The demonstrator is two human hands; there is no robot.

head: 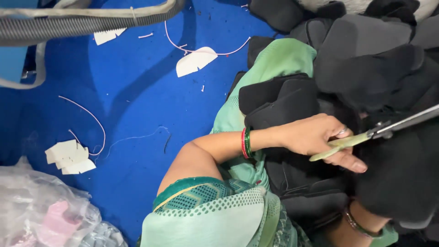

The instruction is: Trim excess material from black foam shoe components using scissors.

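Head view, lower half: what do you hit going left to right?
Clear crumpled plastic bag → stack of white cut paper pieces → red and green bangles on the wrist → hand gripping pale green-handled scissors → black foam pieces.

A garment or footwear workshop is showing here. Black cut pieces [366, 59] are piling up, while white offcuts [69, 158] and pink threads [91, 116] are littering the blue floor [137, 82].

Scissors [379, 130] above fabric pieces [366, 59] on lap
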